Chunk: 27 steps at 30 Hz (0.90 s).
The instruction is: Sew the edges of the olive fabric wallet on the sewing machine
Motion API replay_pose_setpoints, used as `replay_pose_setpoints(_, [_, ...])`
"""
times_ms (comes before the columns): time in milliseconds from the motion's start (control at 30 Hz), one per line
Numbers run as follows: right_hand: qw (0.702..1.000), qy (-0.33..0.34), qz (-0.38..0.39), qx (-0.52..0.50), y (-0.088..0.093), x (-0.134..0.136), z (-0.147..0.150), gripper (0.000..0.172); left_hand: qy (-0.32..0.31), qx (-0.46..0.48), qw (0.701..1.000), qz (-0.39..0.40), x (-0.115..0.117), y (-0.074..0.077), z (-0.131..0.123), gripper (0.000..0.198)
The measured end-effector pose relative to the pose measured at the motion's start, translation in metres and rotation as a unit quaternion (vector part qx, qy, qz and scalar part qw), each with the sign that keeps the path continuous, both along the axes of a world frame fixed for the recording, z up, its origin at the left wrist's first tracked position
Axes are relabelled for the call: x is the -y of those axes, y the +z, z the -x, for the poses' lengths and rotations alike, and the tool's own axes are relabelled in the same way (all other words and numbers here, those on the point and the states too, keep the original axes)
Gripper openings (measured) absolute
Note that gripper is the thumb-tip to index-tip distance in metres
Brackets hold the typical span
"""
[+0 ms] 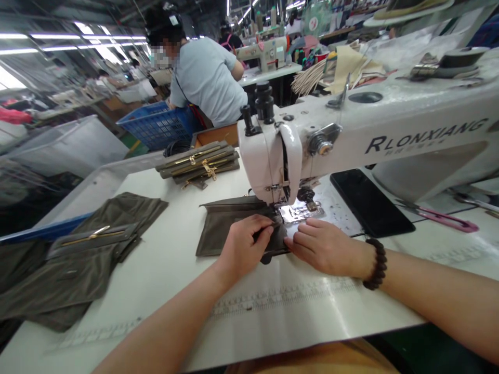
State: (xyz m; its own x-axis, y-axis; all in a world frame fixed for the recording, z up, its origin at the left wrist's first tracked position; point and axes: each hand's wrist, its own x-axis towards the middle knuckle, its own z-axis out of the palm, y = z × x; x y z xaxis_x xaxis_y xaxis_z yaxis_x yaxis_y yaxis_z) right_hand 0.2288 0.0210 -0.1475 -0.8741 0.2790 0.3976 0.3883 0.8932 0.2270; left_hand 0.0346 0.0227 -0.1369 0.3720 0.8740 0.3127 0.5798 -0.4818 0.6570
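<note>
A dark olive fabric piece [220, 223] lies on the white table under the head of a white sewing machine [351, 135]. My left hand [244, 246] is closed, pinching the fabric's near right edge just in front of the presser foot [290, 208]. My right hand [322, 246], with a dark bead bracelet [376, 262] on the wrist, presses curled fingers onto the same edge from the right, next to the needle plate [307, 210].
Several olive fabric pieces with a gold zipper [93, 236] lie at the left. A stack of zippered strips [198, 163] sits behind. A black phone [370, 202] and pink-handled scissors [448, 221] lie to the right. A person in a grey shirt [208, 78] works beyond a blue basket [156, 124].
</note>
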Motion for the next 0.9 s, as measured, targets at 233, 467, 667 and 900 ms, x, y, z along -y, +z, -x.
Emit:
replay_pose_setpoints(233, [1.000, -0.001, 0.003, -0.026, -0.003, 0.003, 0.004, 0.021, -0.008, -0.006, 0.999, -0.030, 0.002, -0.003, -0.001, 0.014])
replay_pose_setpoints(467, [0.998, -0.007, 0.053, -0.038, -0.011, 0.004, 0.007, 0.025, -0.084, 0.003, 0.992, -0.093, 0.007, -0.017, -0.002, 0.015])
replay_pose_setpoints(667, [0.995, -0.008, 0.095, 0.002, -0.013, 0.004, 0.005, 0.024, -0.130, -0.030, 0.982, -0.136, 0.007, -0.021, -0.002, 0.014])
replay_pose_setpoints(900, [0.990, -0.036, 0.129, 0.048, -0.011, 0.007, -0.001, 0.013, -0.147, -0.067, 0.973, -0.164, 0.006, -0.025, -0.002, 0.013])
